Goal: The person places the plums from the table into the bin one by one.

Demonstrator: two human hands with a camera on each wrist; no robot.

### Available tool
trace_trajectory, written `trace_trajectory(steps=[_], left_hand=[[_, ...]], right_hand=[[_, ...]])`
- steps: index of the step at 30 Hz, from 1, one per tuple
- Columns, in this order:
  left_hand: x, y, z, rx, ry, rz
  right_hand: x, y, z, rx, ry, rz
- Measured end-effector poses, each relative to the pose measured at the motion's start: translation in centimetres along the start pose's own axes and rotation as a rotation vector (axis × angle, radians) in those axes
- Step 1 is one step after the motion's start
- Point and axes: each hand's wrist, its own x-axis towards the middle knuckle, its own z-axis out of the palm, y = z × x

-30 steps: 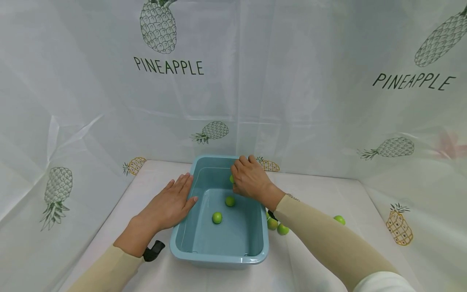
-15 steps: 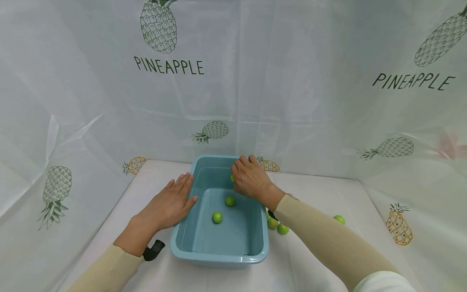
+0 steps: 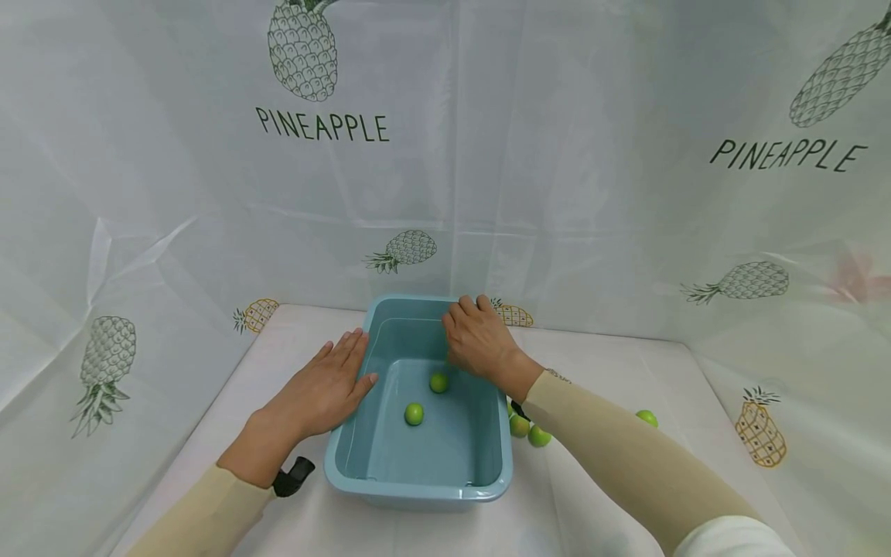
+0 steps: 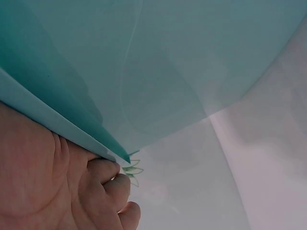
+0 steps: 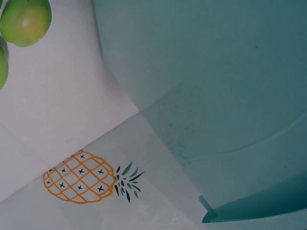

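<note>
A blue-green plastic tub (image 3: 418, 491) stands in the middle of the table. My left hand (image 3: 320, 393) rests along its left rim with straight fingers, thumb over the edge; the left wrist view shows the palm (image 4: 33, 172) against the rim. My right hand (image 3: 483, 340) is at the tub's far right side, its fingers curled. The small round green fruit it held a moment ago is hidden by the hand now. Two more green fruits, one nearer (image 3: 414, 414) and one farther (image 3: 438, 382), lie on the tub floor. The right wrist view does not show the hand.
Several more green fruits (image 3: 539, 435) lie right of the tub, partly behind the right forearm. A single fruit (image 3: 647, 418) sits farther right on the white cloth (image 3: 599, 371). Behind stands a white sheet (image 3: 557, 193) printed with pineapples.
The green fruit at my right fingertips has gone from sight behind the hand, which shifted very slightly right. My left hand, the tub and the two fruits in it stay put.
</note>
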Motion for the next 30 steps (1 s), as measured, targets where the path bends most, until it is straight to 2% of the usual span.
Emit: trace_trajectory(steps=[9, 17, 25, 30], left_hand=[[0.1, 0.1, 0.2, 0.013, 0.012, -0.010], [0.0, 0.0, 0.2, 0.005, 0.013, -0.021], [0.0, 0.0, 0.4, 0.004, 0.010, -0.019], [0.0, 0.2, 0.3, 0.000, 0.015, -0.014]], right_hand=[[-0.1, 0.3, 0.0, 0.026, 0.091, 0.009], [-1.6, 2.4, -0.7, 0.066, 0.229, 0.023], [-6.1, 5.9, -0.3, 0.070, 0.309, 0.112], [-10.8, 8.6, 0.5, 0.083, 0.266, 0.173]])
